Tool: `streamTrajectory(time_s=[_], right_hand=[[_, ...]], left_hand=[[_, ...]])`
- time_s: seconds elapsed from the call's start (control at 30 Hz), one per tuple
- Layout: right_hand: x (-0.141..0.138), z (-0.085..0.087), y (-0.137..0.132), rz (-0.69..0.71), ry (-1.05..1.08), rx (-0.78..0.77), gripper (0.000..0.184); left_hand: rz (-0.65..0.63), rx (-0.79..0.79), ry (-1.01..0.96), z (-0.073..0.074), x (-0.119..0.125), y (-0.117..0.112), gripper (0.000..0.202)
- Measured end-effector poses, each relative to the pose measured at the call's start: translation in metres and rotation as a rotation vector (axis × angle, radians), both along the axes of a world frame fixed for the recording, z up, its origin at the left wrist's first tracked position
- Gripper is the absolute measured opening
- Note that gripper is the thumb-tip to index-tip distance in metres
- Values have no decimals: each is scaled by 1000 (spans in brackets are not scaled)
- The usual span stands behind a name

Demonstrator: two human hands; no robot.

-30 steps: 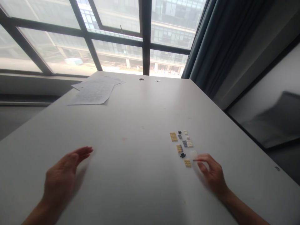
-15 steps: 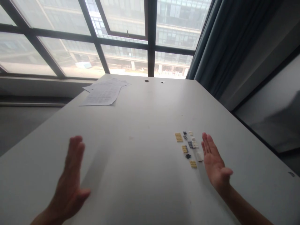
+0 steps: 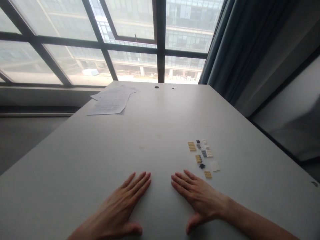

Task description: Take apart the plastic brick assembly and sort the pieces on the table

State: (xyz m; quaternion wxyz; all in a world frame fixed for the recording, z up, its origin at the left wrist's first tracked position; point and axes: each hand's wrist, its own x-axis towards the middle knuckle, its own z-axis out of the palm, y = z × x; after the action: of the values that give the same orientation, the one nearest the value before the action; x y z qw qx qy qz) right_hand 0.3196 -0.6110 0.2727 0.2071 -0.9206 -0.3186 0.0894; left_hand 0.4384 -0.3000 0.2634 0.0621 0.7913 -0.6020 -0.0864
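My left hand (image 3: 118, 208) lies flat on the white table (image 3: 100, 156), palm down, fingers stretched forward, holding nothing. Beside it, my right hand (image 3: 197, 195) also lies flat and open on the tabletop. Just beyond the right hand's fingers sits a small group of toy brick plates (image 3: 202, 155): tan, grey, dark and white pieces laid out in short rows. The nearest tan plate (image 3: 207, 174) is a little to the right of my fingertips, with a white piece (image 3: 215, 166) beside it. Neither hand touches any piece.
Several printed paper sheets (image 3: 111, 101) lie at the table's far left corner. Two small round holes (image 3: 156, 87) sit near the far edge. A large window stands behind the table, a dark curtain (image 3: 232, 46) at the right, a wall panel further right.
Both hands were raised with palms facing each other half a second ago; they have come down and inward and now rest flat side by side. The right hand left the pieces.
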Motion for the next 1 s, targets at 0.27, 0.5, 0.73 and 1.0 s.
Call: streamTrajectory(time_s=[0.27, 0.5, 0.73, 1.0], right_hand=[[-4, -5, 3, -39, -92, -19, 90], [-15, -46, -32, -752, -554, -177, 80], [39, -47, -107, -733, -282, -238, 107], [120, -27, -57, -346, -213, -65, 98]], left_hand=[[21, -33, -16, -5, 0, -1, 97], [77, -92, -90, -15, 6, -18, 82], [99, -135, -74, -23, 38, -54, 109], [168, -134, -111, -24, 71, -93, 120]])
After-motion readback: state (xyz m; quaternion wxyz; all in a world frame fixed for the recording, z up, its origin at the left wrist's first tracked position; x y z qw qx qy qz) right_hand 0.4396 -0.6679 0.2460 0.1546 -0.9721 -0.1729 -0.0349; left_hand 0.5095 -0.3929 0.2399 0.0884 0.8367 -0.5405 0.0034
